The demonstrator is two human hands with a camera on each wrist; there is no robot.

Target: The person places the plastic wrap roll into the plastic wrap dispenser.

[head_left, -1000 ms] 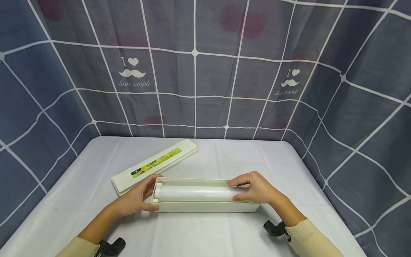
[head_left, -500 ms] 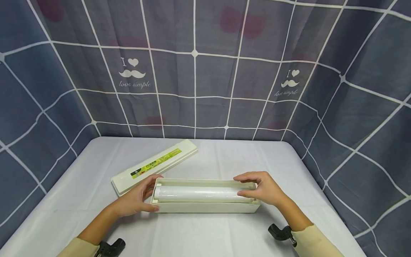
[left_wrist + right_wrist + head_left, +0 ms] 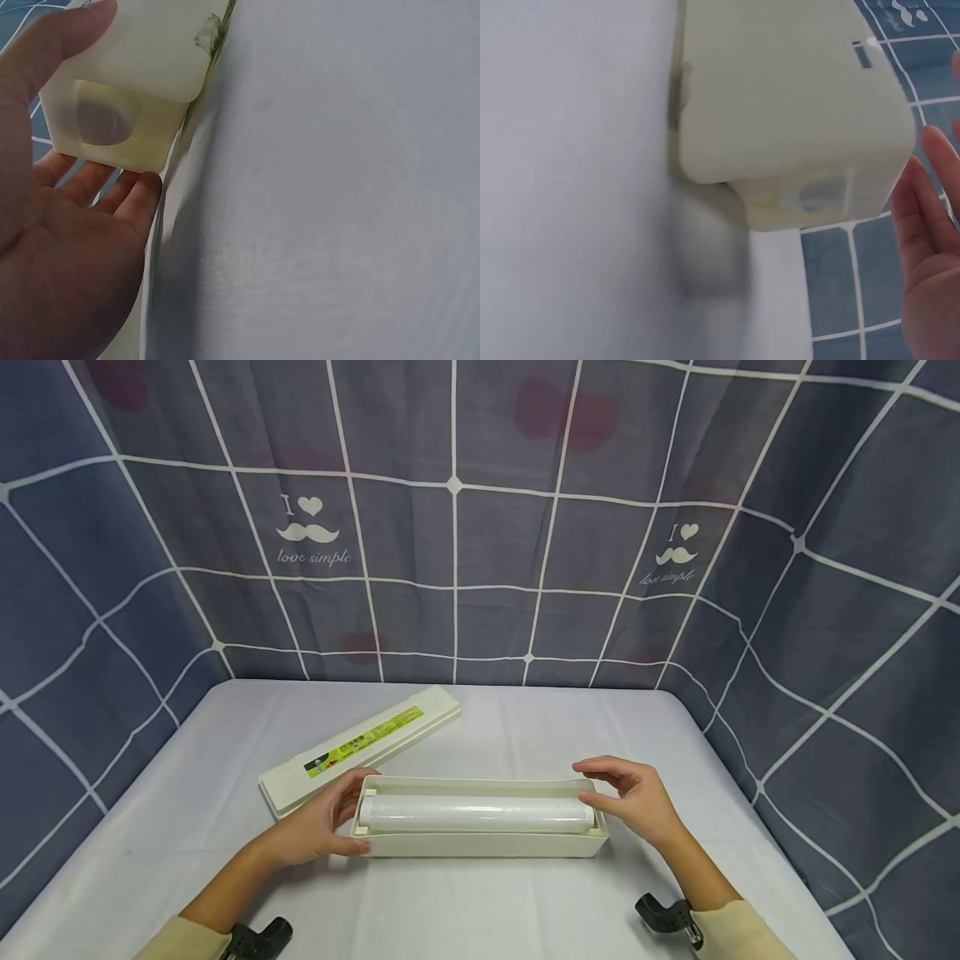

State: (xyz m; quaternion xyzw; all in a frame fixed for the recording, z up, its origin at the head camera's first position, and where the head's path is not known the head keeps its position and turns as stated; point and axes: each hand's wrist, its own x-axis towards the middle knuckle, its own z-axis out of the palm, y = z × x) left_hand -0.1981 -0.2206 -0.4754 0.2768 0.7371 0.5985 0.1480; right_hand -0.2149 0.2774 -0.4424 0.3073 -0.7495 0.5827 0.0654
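Observation:
A long cream plastic box (image 3: 480, 845) sits uncovered at the front middle of the table, with a shiny roll of plastic wrap (image 3: 472, 814) lying inside along its length. My left hand (image 3: 311, 827) grips the box's left end, thumb on the front wall and fingers behind. The left wrist view shows the box's end wall (image 3: 142, 60) between thumb and fingers. At the other end, my right hand (image 3: 633, 797) hovers by the box's back right corner with fingers spread and nothing held. The right wrist view has those fingers (image 3: 922, 210) beside the box.
The box's cream lid (image 3: 300, 781), with a green label, lies slantwise behind the box on the left. White cloth covers the table (image 3: 480, 910). A grey-blue curtain (image 3: 495, 543) with white grid lines encloses the back and sides.
My right hand has moved right along the roll, from over its right part to the box's right end. The left hand, box and lid have stayed put.

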